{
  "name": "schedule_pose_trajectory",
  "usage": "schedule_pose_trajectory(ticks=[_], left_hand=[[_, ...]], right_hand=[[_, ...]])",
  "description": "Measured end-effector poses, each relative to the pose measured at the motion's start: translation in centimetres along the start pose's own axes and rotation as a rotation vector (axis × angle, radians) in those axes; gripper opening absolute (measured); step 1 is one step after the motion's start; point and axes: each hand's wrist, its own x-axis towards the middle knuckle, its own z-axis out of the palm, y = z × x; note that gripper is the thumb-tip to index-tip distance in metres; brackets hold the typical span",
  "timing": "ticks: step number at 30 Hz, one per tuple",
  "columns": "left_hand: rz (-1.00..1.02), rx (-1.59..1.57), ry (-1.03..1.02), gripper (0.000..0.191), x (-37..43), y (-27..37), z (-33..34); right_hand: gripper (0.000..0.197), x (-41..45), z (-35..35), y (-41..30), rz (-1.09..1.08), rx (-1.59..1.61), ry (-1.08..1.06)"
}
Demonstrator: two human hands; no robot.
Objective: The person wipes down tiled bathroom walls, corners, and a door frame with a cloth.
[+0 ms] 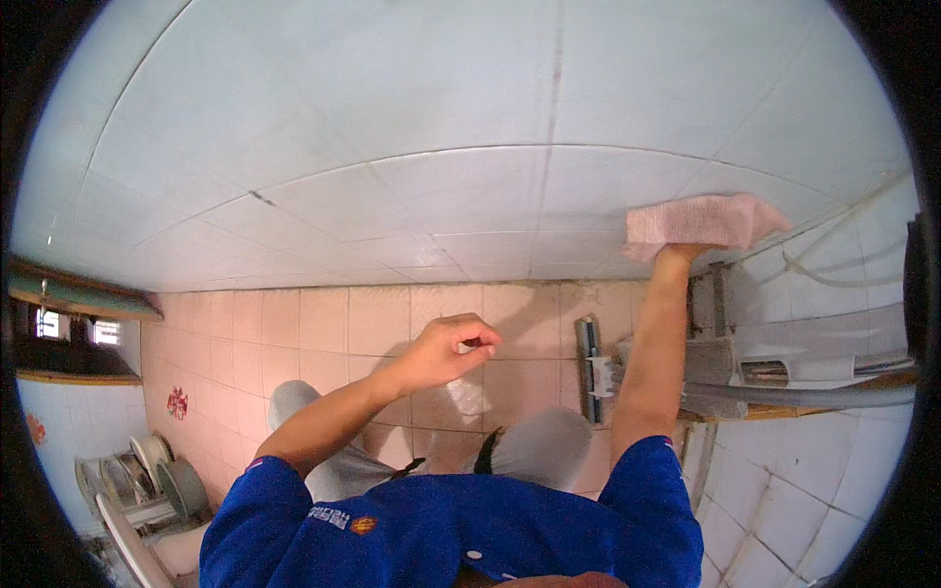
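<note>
My right hand (688, 253) is at the end of an outstretched arm, holding a pink cloth (687, 222) against the pale tiled wall (470, 187). The cloth covers most of its fingers. My left hand (454, 351) hangs in the air over the pink tiled floor (323, 316). Its fingers are curled, a gap shows between thumb and fingertips, and nothing is in it.
A flat mop head (589, 367) lies on the floor by my right forearm. Farther right, a grey hose or pipe (801, 397) runs in front of white tiles (779, 478). Several basins (180, 486) are stacked at the lower left.
</note>
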Motion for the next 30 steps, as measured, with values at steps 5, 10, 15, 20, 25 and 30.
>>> schedule_pose_trajectory(ticks=[5, 10, 15, 20, 25, 30], left_hand=[[0.071, 0.059, -0.054, 0.016, -2.8, -3.1, -1.9], [0.132, -0.018, -0.035, 0.016, -6.1, -6.4, -5.9], [0.083, -0.201, 0.061, 0.016, -10.2, -11.6, -11.7], [0.119, -0.167, 0.089, 0.018, -11.5, -13.9, -17.6], [0.103, -0.240, 0.050, 0.018, -10.9, -18.2, -20.6], [0.064, -0.185, 0.059, 0.017, -10.1, -19.5, -21.4]], right_hand=[[0.044, 0.0, -2.1, -5.3, -0.116, -0.135, -0.002], [0.033, -2.0, -5.3, -13.3, -0.289, -0.285, -0.023], [0.033, -5.8, -12.1, -25.5, -0.485, -0.331, -0.098], [0.034, -7.8, -14.1, -34.2, -0.540, -0.235, -0.135], [0.035, -9.9, -14.3, -42.3, -0.596, -0.052, -0.175], [0.035, -11.5, -14.3, -47.0, -0.677, 0.107, -0.200]])
